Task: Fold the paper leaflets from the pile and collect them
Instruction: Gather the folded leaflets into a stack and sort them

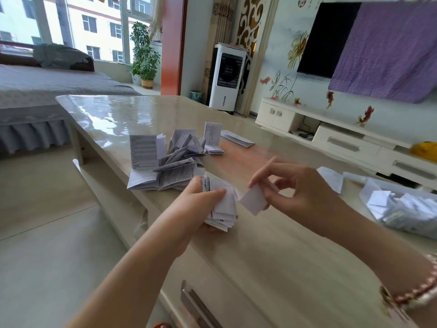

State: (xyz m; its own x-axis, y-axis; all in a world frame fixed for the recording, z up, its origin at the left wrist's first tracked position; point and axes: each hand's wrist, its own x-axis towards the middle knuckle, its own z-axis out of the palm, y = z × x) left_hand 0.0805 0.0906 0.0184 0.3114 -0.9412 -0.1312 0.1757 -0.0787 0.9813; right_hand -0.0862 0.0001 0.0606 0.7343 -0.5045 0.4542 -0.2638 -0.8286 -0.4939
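Gripping a stack of folded leaflets above the table, your left hand curls round them while your right hand pinches a small folded leaflet. Behind lies the pile; its print is too small to read.

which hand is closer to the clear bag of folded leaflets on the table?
Right. The right hand, pinching a small folded leaflet, sits just left of the bag. The left hand, holding a stack of folded leaflets, lies farther left, beyond the right hand.
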